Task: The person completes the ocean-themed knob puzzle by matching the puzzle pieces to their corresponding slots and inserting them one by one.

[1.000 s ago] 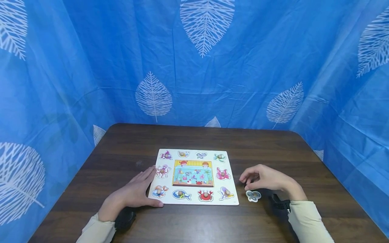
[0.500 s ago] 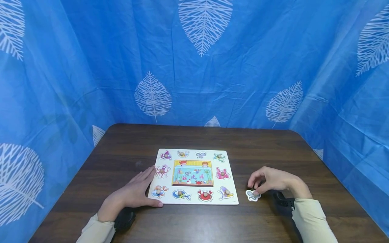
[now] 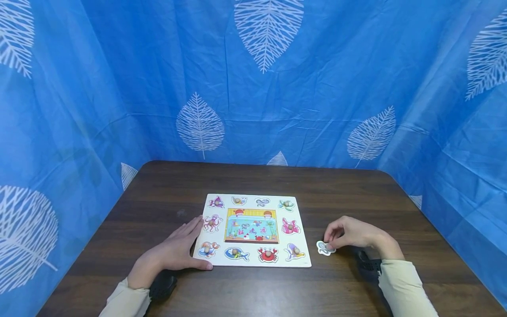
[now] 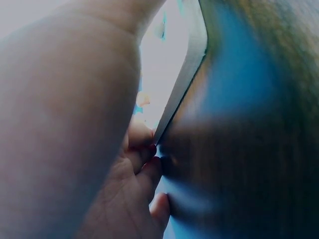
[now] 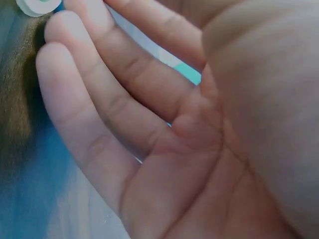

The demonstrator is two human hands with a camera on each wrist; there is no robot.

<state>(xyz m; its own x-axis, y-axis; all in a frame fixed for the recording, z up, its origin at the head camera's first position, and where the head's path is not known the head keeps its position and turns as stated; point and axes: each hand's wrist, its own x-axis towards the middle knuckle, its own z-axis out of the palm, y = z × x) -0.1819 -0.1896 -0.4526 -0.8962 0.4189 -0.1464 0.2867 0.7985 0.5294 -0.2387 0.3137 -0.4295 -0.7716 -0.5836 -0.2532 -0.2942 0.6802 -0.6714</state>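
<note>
A white puzzle board (image 3: 253, 262) with sea-animal pieces lies flat on the table. My left hand (image 3: 174, 248) rests at its left side, fingers along the edge and thumb at the near left corner; the left wrist view shows fingertips against the board's edge (image 4: 187, 74). To the right of the board, my right hand (image 3: 356, 233) pinches a small grey, white-rimmed wavy puzzle piece (image 3: 323, 248) between thumb and fingers. The fingers cover part of that piece. Only a white bit of the piece (image 5: 37, 6) shows in the right wrist view.
Among the knobbed pieces on the board are a red crab (image 3: 268, 255) and a blue fish (image 3: 236, 253). A grey wavy shape without a visible knob (image 3: 262, 202) is at the board's top. Blue leaf-print curtains (image 3: 309, 110) surround the dark wooden table (image 3: 253, 290).
My right hand moved right to the wavy piece, took hold of it, and shifted it slightly away from me and toward the board. The left hand and the board stayed put.
</note>
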